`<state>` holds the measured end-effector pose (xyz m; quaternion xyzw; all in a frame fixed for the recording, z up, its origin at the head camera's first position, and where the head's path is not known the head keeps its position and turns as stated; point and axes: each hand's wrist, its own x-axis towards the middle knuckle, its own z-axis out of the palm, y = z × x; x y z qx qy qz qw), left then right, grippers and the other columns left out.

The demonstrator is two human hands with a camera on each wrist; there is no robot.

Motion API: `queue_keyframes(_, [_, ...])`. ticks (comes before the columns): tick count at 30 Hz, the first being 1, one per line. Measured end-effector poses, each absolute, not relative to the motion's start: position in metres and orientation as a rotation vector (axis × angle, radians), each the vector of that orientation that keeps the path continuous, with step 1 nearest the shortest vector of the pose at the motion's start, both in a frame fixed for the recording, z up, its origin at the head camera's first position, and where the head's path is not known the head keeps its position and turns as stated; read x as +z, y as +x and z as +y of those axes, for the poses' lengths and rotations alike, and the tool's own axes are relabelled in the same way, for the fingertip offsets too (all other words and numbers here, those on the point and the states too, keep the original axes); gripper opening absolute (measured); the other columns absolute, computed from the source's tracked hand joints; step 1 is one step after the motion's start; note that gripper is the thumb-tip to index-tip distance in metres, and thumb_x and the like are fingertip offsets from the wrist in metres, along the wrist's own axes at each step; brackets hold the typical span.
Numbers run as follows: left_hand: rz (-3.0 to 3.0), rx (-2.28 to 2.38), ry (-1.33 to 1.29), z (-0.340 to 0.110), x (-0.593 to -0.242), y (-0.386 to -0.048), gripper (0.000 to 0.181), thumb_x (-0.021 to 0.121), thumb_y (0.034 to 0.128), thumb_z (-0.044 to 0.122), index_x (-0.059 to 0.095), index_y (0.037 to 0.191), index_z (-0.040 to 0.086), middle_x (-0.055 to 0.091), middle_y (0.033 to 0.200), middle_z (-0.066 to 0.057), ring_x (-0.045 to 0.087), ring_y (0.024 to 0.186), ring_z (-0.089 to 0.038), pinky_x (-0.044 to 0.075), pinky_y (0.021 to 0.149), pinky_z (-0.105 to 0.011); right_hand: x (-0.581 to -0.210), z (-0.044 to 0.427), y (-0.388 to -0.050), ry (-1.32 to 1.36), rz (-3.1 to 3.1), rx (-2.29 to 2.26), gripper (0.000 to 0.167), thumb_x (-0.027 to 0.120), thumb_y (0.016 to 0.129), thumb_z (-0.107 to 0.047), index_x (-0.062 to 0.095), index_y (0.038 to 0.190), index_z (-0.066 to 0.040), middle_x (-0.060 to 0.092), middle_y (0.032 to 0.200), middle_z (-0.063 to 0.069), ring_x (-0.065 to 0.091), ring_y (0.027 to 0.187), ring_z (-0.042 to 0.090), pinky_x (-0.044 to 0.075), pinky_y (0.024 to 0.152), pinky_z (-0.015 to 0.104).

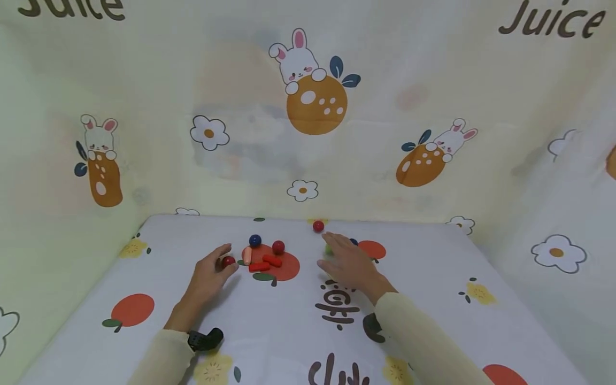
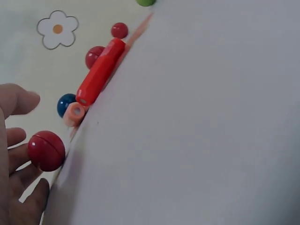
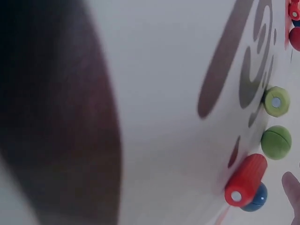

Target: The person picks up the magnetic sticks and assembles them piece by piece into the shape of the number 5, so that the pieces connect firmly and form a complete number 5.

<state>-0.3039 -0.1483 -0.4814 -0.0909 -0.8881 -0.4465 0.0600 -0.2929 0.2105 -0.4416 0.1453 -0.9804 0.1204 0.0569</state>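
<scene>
Left of centre in the head view, left hand (image 1: pixel 209 275) curves loosely around a red ball (image 1: pixel 228 261) on the bench (image 1: pixel 269 331). Left wrist view has the thumb standing off the ball, so a wide, slack grasp; can't tell if the other fingers touch it. Just to the right, cluster on an orange fruit print (image 1: pixel 289 270): pink cylinder (image 1: pixel 247 255) nearest that hand, then one short red cylinder (image 1: pixel 259 267) and another red cylinder (image 1: pixel 272 260), plus blue ball (image 1: pixel 255 240) and second red ball (image 1: pixel 278 247) towards the back.

Right of centre, right hand (image 1: pixel 348 264) is spread wide by a green ball (image 1: pixel 329 249), partly hidden from where I stand, thumb and fingers well apart. Right edge of the right wrist view: green cylinder (image 3: pixel 276 101) near the green ball, below them a third red cylinder (image 3: pixel 247 180) partly covering a second blue ball (image 3: pixel 255 199), fingertip near at lower right.

Third red ball (image 1: pixel 318 226) sits at the far edge, past the right fingertips. Pale sleeves (image 1: pixel 423 342), black wrist strap (image 1: pixel 206 339) lower left. Printed cloth (image 1: pixel 250 64) behind, rabbits and flowers, "Juice" in both upper corners.
</scene>
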Motion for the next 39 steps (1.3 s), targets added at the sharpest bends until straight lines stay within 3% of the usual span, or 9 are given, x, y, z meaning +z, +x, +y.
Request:
queue_keyframes(7, [-2.604, -1.44, -0.149, -0.154, -0.482, -0.304, 0.048, 0.068, 0.0951, 0.014, 0.057, 0.14, 0.002, 0.06, 0.138, -0.019, 0.06, 0.125, -0.038, 0.048, 0.106, -0.048, -0.445, 0.197, -0.306, 0.403, -2.947, 0.454, 0.075, 0.063, 0.097, -0.049, 0.035, 0.158, -0.016, 0.038, 0.161, 0.004, 0.034, 0.149, 0.027, 0.039, 0.114, 0.052])
queue_keyframes(12, [-2.617, -1.421, -0.129, -0.148, -0.486, -0.308, 0.041, 0.069, 0.0947, 0.013, 0.063, 0.134, 0.003, 0.064, 0.131, -0.019, 0.061, 0.12, -0.035, 0.05, 0.104, -0.048, -0.446, 0.198, -0.312, 0.295, -2.969, 0.51, 0.074, 0.063, 0.096, -0.05, 0.035, 0.158, -0.019, 0.038, 0.16, 0.005, 0.035, 0.147, 0.028, 0.042, 0.111, 0.054])
queue_keyframes(18, [-2.631, -1.46, -0.096, -0.147, -0.488, -0.309, 0.04, 0.069, 0.0959, 0.016, 0.063, 0.134, 0.006, 0.063, 0.133, -0.015, 0.057, 0.123, -0.032, 0.049, 0.105, -0.048, -0.449, 0.201, -0.319, 0.219, -3.008, 0.562, 0.074, 0.062, 0.097, -0.05, 0.034, 0.158, -0.019, 0.037, 0.161, 0.007, 0.032, 0.149, 0.03, 0.038, 0.113, 0.056])
queue_keyframes(39, [-2.6, -1.464, -0.069, -0.153, -0.487, -0.307, 0.039, 0.072, 0.0942, 0.013, 0.066, 0.132, 0.006, 0.067, 0.127, -0.015, 0.063, 0.117, -0.032, 0.051, 0.102, -0.047, -0.455, 0.203, -0.326, 0.008, -3.074, 0.894, 0.072, 0.062, 0.099, -0.04, 0.03, 0.16, -0.019, 0.035, 0.162, 0.008, 0.033, 0.148, 0.033, 0.031, 0.117, 0.057])
